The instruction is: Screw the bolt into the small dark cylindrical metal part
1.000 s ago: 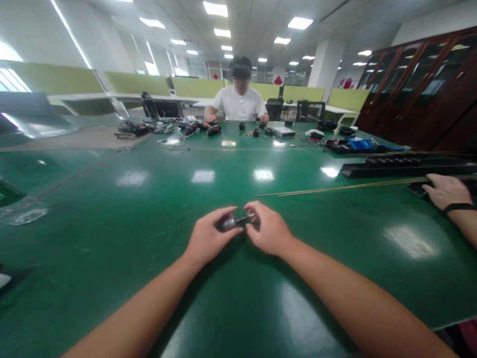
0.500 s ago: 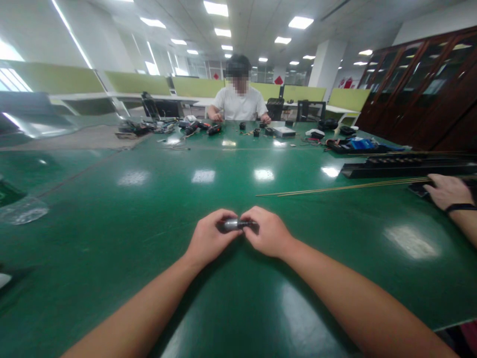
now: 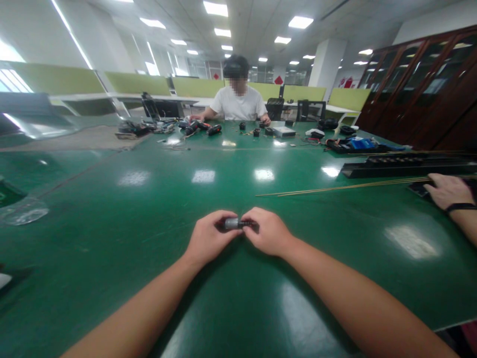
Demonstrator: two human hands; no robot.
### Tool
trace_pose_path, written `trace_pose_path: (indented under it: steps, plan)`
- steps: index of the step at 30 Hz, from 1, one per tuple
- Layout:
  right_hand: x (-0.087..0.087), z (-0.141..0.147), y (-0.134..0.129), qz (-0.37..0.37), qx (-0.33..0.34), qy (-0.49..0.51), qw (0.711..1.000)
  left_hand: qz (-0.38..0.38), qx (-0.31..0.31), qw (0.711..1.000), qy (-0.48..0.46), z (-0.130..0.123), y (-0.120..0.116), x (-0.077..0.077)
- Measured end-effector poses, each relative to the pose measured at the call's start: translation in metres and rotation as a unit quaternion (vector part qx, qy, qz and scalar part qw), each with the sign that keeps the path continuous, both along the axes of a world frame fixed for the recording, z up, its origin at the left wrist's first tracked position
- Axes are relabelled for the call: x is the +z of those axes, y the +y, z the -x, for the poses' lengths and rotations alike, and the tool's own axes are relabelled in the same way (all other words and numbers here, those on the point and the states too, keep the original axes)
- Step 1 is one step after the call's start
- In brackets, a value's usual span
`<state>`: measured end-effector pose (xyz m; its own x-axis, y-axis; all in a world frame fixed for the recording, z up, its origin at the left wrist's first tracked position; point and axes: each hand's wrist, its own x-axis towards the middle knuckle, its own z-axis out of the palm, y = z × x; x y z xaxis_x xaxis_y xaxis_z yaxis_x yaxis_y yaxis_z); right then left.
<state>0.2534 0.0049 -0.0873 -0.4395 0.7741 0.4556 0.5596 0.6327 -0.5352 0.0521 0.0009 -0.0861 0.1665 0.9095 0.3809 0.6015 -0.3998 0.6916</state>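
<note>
A small silver cylinder with a dark, ridged end, much like a small motor, lies sideways between my two hands, just above the middle of the green table (image 3: 149, 278). Its silver body (image 3: 231, 223) is pinched by the thumb and fingers of my left hand (image 3: 209, 236). My right hand (image 3: 267, 231) closes its thumb and fingers round the dark end (image 3: 248, 224). The fingertips of both hands almost meet, and they cover part of the piece.
On the right, another person's hand (image 3: 449, 191) rests by long thin brass-coloured rods (image 3: 335, 187) and a black channel (image 3: 402, 166). Across the table sits a person in a white shirt (image 3: 238, 104), near power drills (image 3: 192, 128) and small black parts (image 3: 256, 133). A clear bottle (image 3: 26, 211) lies left.
The silver cylinder has turned slightly between my fingers; my hands are almost in the same place. The person opposite has moved one hand left, towards the drills.
</note>
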Motion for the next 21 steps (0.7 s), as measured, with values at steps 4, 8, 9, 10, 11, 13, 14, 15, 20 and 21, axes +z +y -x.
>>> trace_pose_path:
  steps: [4,8,9,10,11,13,14,15,20,21]
  plan:
    - [0.0002,-0.0005,0.0003,0.002,-0.002,-0.004,1.000,0.004,0.004,1.000,0.000,-0.0004,-0.0005,0.0011]
    - [0.0004,-0.0008,0.0002,0.006,-0.005,-0.009,1.000,0.006,0.002,1.000,-0.003,-0.0010,-0.0011,0.0025]
    - [0.0004,-0.0009,0.0002,0.007,-0.005,-0.009,1.000,0.007,0.002,1.000,-0.003,-0.0011,-0.0011,0.0025]
    - [0.0005,-0.0010,0.0002,0.008,-0.006,-0.008,1.000,0.009,0.002,1.000,-0.003,-0.0011,-0.0010,0.0023]
    - [0.0005,-0.0012,0.0003,0.009,-0.006,-0.008,1.000,0.010,0.004,1.000,-0.003,-0.0011,-0.0009,0.0019]
    - [0.0004,-0.0015,0.0006,0.014,-0.007,-0.008,1.000,0.013,0.007,1.000,-0.006,-0.0011,-0.0006,0.0011]
    - [0.0004,-0.0016,0.0007,0.016,-0.007,-0.010,1.000,0.015,0.009,1.000,-0.008,-0.0010,-0.0005,0.0006]
    - [0.0003,-0.0016,0.0009,0.018,-0.007,-0.011,1.000,0.017,0.009,1.000,-0.010,-0.0009,-0.0003,0.0003]
    - [0.0004,-0.0009,0.0016,0.022,-0.009,-0.018,1.000,0.024,0.011,0.999,-0.018,-0.0006,0.0002,-0.0002]
    - [0.0004,-0.0008,0.0017,0.022,-0.010,-0.019,1.000,0.026,0.012,0.999,-0.018,-0.0006,0.0003,-0.0001]
